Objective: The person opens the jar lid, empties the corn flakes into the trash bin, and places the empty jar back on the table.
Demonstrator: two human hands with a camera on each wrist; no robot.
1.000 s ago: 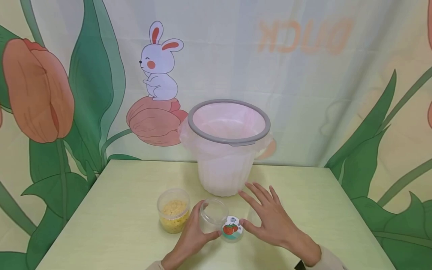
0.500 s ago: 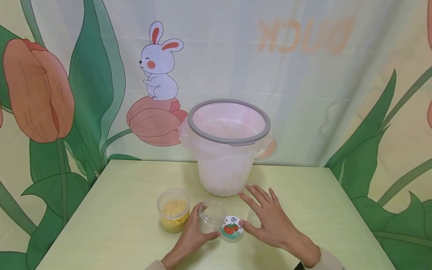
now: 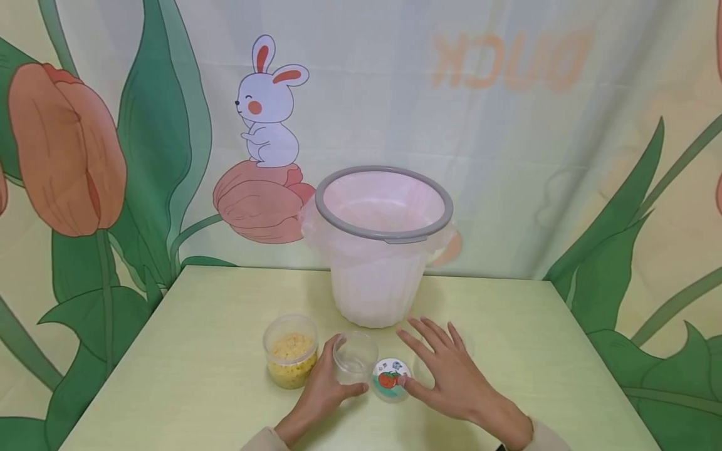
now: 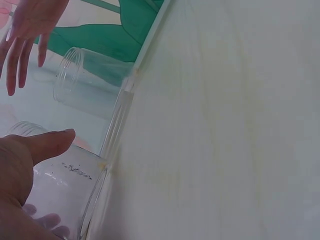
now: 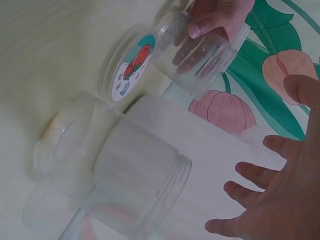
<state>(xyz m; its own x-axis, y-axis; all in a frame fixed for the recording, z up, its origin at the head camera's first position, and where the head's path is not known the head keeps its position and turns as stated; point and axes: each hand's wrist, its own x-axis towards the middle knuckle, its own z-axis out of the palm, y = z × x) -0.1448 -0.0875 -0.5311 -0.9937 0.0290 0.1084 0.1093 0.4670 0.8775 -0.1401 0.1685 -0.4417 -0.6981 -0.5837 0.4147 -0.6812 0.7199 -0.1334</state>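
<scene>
My left hand [image 3: 324,385] grips a clear plastic jar [image 3: 355,360], thumb on the near side and fingers wrapped round the far side. The left wrist view shows this jar [image 4: 70,185] standing upright on the table. My right hand [image 3: 451,369] hovers with fingers spread over a second clear jar [image 5: 145,170], without gripping it; in the head view the hand mostly hides that jar. Between the hands lies a round lid [image 3: 390,380] with a tomato picture on its label. Left of my left hand stands a clear tub [image 3: 291,351] of yellow crumbly food.
A white bin [image 3: 378,282] with a grey rim and pinkish liner stands behind the jars, near the table's back edge. Clear round plastic pieces [image 5: 70,140] lie beside the second jar. A printed curtain [image 3: 496,144] hangs behind the pale green table [image 3: 214,351].
The right hand has lowered slightly toward me, its thumb now overlapping the lid's edge. In the head view the tomato lid has shifted a little to the right. The left hand keeps its grip.
</scene>
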